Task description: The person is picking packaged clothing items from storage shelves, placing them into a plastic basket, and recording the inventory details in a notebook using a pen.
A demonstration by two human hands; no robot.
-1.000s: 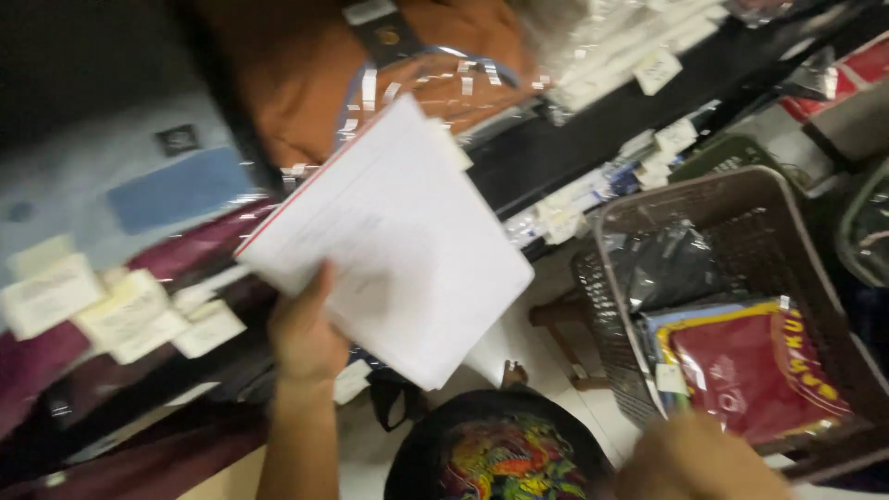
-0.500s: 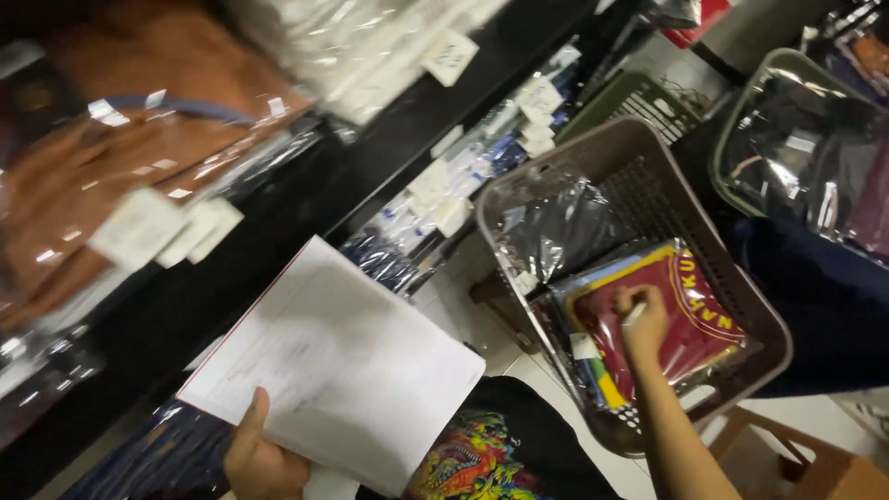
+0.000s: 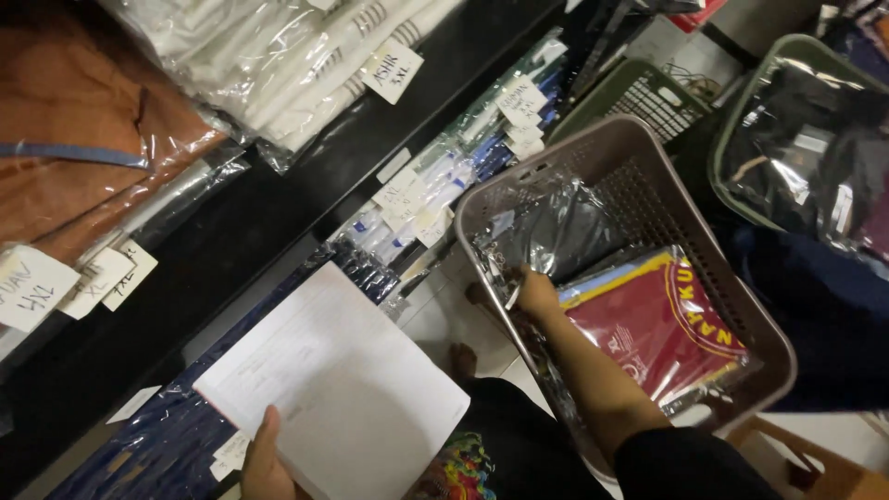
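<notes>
My left hand (image 3: 264,463) grips a white sheet of paper (image 3: 343,389) by its lower edge, over the bottom shelf. My right hand (image 3: 537,292) reaches into a grey-brown plastic basket (image 3: 741,306) and its fingers are curled on the corner of a dark garment in clear wrap (image 3: 565,231). Beside that hand, in the same basket, lies a red garment with yellow trim in clear wrap (image 3: 657,324). My forearm crosses the basket's near rim.
Black shelves on the left hold wrapped white garments (image 3: 278,56), orange ones (image 3: 74,139) and navy ones (image 3: 157,444), with paper size tags. A green basket (image 3: 639,93) and another with dark packets (image 3: 732,139) stand behind. Tiled floor (image 3: 435,315) shows below.
The view has swung down and right. My right hand moved from the red packet to the dark packet's corner. The paper has dropped lower in my left hand.
</notes>
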